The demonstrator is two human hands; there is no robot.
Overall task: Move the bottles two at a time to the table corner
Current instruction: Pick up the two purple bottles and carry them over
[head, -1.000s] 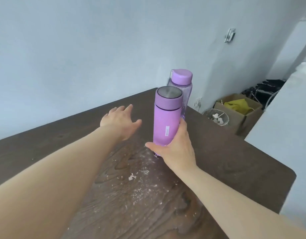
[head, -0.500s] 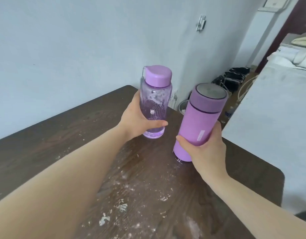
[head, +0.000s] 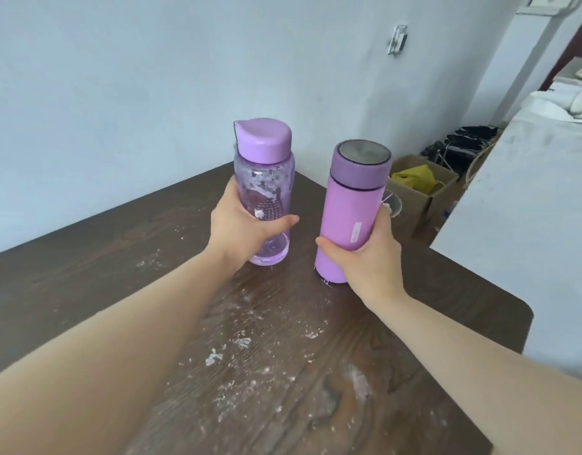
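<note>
My left hand [head: 242,229] grips a clear purple bottle [head: 263,178] with a lilac cap, held upright near the far corner of the dark wooden table [head: 119,257]. My right hand [head: 371,257] is closed around the lower half of an opaque lilac flask [head: 350,205] with a metal-topped lid, tilted slightly to the right. The two bottles are side by side and apart, a short gap between them. Whether their bases touch the tabletop I cannot tell.
White powder and crumbs [head: 237,346] lie scattered over the table in front of me. Beyond the table's right edge stand an open cardboard box [head: 421,188] with a yellow bag, dark items on the floor, and a white-covered surface [head: 529,208]. A pale wall is behind.
My left hand reached the clear bottle and closed on it. My right hand carried the lilac flask to the right, away from the clear bottle, so both now stand apart, one in each hand.
</note>
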